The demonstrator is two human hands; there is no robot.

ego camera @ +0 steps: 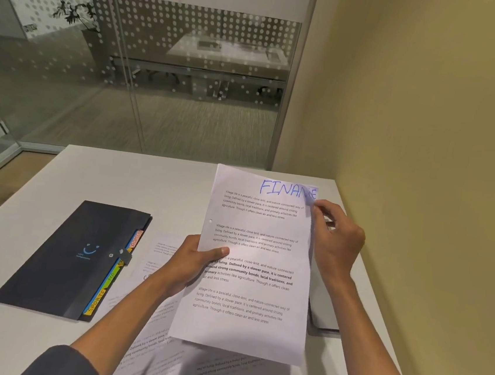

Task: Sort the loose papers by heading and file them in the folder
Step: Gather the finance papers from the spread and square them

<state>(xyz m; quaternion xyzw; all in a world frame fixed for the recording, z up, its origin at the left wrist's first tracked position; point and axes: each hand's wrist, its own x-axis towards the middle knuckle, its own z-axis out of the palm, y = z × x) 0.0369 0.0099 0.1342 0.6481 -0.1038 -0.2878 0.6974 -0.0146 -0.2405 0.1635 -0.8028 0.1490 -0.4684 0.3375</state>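
Observation:
I hold up a stack of white printed papers [248, 294] above the table; the top sheet carries a blue handwritten heading that reads FINAN before its corner curls. My left hand [194, 261] grips the stack's left edge, thumb on the front. My right hand [333, 242] pinches the top right corner of the sheet. A dark expanding folder [74, 257] lies closed on the table to the left, with coloured tabs, one reading SPORTS, sticking out along its right side. More loose papers [158, 358] lie flat on the table beneath my arms.
The white table [124, 180] stands in a corner, with a yellow wall [428, 145] close on the right and a glass partition [130, 68] behind. A dark flat object [323, 314] lies partly hidden behind the held papers, near the table's right edge.

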